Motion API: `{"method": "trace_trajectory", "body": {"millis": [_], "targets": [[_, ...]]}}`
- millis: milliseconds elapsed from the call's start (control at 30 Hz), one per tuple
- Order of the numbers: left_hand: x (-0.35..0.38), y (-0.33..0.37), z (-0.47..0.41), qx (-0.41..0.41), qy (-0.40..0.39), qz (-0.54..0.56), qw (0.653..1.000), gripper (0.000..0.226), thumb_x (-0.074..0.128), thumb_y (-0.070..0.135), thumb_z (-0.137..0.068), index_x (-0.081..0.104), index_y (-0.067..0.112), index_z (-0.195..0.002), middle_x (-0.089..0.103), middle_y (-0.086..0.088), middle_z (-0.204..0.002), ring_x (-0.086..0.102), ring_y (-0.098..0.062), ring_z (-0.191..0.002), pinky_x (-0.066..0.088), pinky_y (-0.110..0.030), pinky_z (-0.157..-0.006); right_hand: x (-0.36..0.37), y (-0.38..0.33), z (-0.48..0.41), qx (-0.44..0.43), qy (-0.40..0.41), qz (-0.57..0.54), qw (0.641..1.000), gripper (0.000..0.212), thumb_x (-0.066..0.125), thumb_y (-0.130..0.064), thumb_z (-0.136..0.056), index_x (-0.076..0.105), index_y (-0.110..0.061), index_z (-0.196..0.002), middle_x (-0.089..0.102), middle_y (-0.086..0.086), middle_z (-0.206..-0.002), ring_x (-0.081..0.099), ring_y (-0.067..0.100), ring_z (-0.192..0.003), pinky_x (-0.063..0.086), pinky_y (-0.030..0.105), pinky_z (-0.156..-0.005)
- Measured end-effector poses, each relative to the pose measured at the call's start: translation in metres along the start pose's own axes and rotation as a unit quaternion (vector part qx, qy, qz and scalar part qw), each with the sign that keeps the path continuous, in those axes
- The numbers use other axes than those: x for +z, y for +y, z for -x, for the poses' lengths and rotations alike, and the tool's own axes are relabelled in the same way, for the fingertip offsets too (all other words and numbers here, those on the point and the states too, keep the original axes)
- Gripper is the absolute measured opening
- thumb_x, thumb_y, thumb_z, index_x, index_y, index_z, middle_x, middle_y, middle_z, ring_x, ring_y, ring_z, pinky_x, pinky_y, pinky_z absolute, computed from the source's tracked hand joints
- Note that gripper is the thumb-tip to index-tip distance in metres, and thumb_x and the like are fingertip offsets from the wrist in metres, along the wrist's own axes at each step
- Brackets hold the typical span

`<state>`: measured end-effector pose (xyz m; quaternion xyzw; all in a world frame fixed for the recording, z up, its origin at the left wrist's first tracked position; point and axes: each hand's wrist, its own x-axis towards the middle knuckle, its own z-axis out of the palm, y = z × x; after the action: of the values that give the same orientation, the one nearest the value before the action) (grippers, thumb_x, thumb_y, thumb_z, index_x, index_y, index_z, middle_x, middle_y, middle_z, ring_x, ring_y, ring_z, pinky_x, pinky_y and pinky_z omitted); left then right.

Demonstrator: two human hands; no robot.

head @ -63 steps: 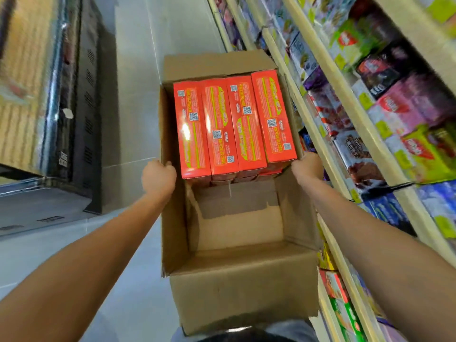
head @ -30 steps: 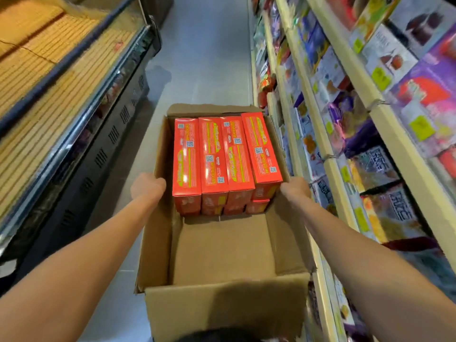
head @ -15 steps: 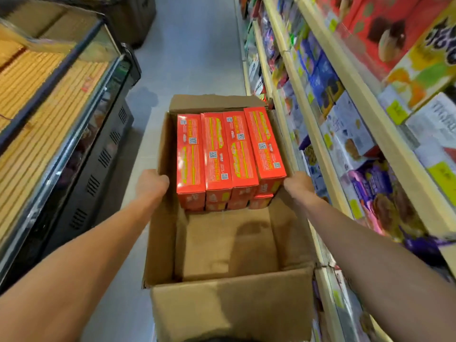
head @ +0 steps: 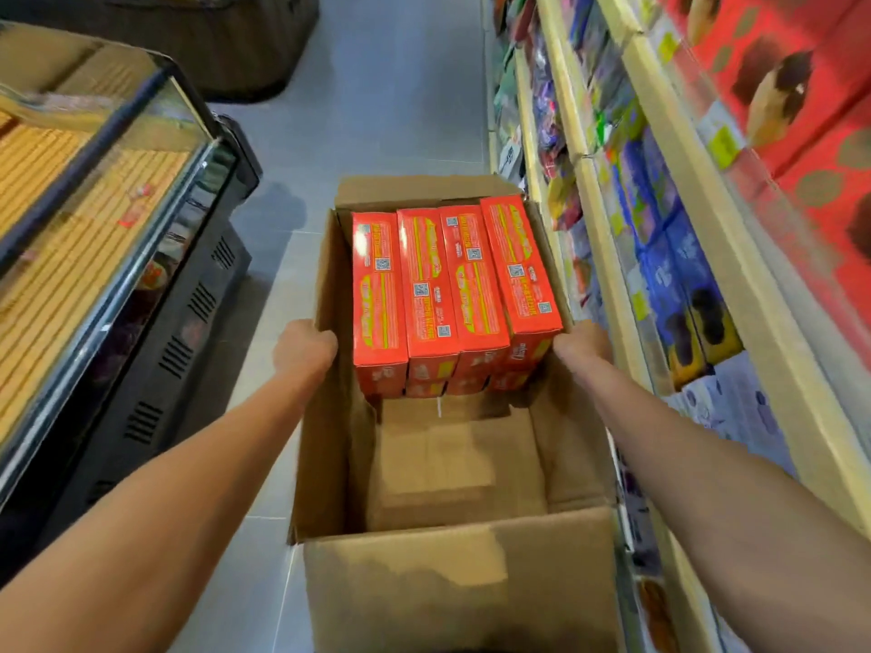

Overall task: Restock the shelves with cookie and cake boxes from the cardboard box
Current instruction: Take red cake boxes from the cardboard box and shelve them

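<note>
1. While carrying the cardboard box (head: pixel 330 454) along the aisle, hold it level and snug against the body.
2. Grip as shown: left hand (head: pixel 304 348) clamped, fingers curled, on the box's left wall; right hand (head: pixel 584 346) clamped the same way on the box's right wall, both roughly midway along its length.
3. Mind the load: 4 orange product boxes (head: pixel 452 285) in the top layer, packed side by side at the box's far end, with more of the same just visible beneath; only bare cardboard in the box's near half.
4. Expect a nose-down pull from that far-end weight; counter with firm wrists and, probably, the box's near flap braced against the torso.
5. Avoid squeezing inward hard enough to buckle the thin walls.
6. Steer between the shelves (head: pixel 768 322) just right of the box and the black display case (head: pixel 141 228) apart to its left, without brushing either.
7. Set the box down on the floor (head: pixel 400 110) beside the shelves before freeing either hand to pick.
</note>
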<state>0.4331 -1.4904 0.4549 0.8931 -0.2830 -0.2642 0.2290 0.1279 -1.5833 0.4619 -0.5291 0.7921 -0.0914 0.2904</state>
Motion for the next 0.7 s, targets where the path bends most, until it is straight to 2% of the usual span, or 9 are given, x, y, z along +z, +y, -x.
{"method": "trace_trajectory", "body": {"millis": [100, 167, 267, 433, 567, 600, 700], "targets": [[0.004, 0.03, -0.036, -0.007, 0.005, 0.005, 1.0, 0.019, 0.052, 0.019, -0.088, 0.06, 0.005, -0.098, 0.063, -0.015, -0.092, 0.063, -0.035, -0.088, 0.054, -0.042, -0.084, -0.004, -0.034, -0.033, -0.012, -0.001, 0.004, 1.0, 0.021, 0.052, -0.011, -0.09, 0.062, 0.0, -0.104, 0.061, 0.012, -0.095, 0.06, 0.034, -0.095, 0.039, 0.029, -0.068], [0.007, 0.045, -0.06, -0.006, 0.008, 0.009, 1.0, 0.018, 0.051, 0.019, -0.089, 0.06, 0.006, -0.096, 0.064, -0.015, -0.09, 0.064, -0.034, -0.085, 0.055, -0.042, -0.082, -0.003, -0.053, -0.056, -0.017, -0.008, 0.012, 1.0, 0.02, 0.051, -0.011, -0.09, 0.062, -0.001, -0.104, 0.063, 0.014, -0.099, 0.06, 0.034, -0.094, 0.038, 0.029, -0.066], [0.012, 0.065, -0.102, -0.003, 0.004, 0.006, 1.0, 0.015, 0.051, 0.02, -0.089, 0.059, 0.007, -0.089, 0.066, -0.016, -0.088, 0.065, -0.034, -0.081, 0.056, -0.044, -0.081, 0.005, -0.08, -0.092, -0.012, -0.016, 0.009, 1.0, 0.014, 0.051, -0.012, -0.09, 0.06, -0.004, -0.097, 0.065, 0.017, -0.106, 0.051, 0.029, -0.08, 0.038, 0.029, -0.066], [0.02, 0.102, -0.18, 0.006, -0.012, 0.0, 1.0, 0.014, 0.051, 0.018, -0.089, 0.055, 0.008, -0.08, 0.062, -0.014, -0.08, 0.062, -0.032, -0.076, 0.053, -0.037, -0.072, 0.028, -0.125, -0.149, 0.006, -0.015, -0.007, 1.0, 0.019, 0.054, -0.015, -0.089, 0.062, -0.001, -0.099, 0.065, 0.017, -0.104, 0.052, 0.029, -0.079, 0.039, 0.029, -0.066], [0.031, 0.124, -0.244, 0.013, -0.041, 0.002, 0.999, 0.014, 0.051, 0.018, -0.088, 0.057, 0.007, -0.083, 0.065, -0.016, -0.085, 0.064, -0.035, -0.081, 0.055, -0.042, -0.081, 0.048, -0.16, -0.187, 0.037, -0.012, -0.024, 0.999, 0.011, 0.055, -0.015, -0.088, 0.059, -0.005, -0.09, 0.064, 0.017, -0.104, 0.056, 0.033, -0.085, 0.041, 0.031, -0.067], [0.039, 0.141, -0.29, 0.011, -0.048, -0.004, 0.999, 0.015, 0.051, 0.018, -0.087, 0.059, 0.006, -0.086, 0.066, -0.018, -0.086, 0.065, -0.036, -0.082, 0.055, -0.045, -0.082, 0.065, -0.184, -0.22, 0.053, -0.001, -0.029, 0.998, 0.012, 0.055, -0.014, -0.087, 0.06, -0.004, -0.093, 0.064, 0.018, -0.108, 0.058, 0.034, -0.092, 0.043, 0.032, -0.069], [0.044, 0.149, -0.32, 0.019, -0.06, 0.001, 0.998, 0.02, 0.05, 0.018, -0.088, 0.062, 0.003, -0.094, 0.066, -0.017, -0.088, 0.065, -0.036, -0.084, 0.055, -0.044, -0.081, 0.078, -0.199, -0.241, 0.06, 0.012, -0.028, 0.998, 0.02, 0.055, -0.015, -0.085, 0.062, -0.004, -0.1, 0.059, 0.017, -0.123, 0.054, 0.035, -0.116, 0.051, 0.036, -0.081]]}}
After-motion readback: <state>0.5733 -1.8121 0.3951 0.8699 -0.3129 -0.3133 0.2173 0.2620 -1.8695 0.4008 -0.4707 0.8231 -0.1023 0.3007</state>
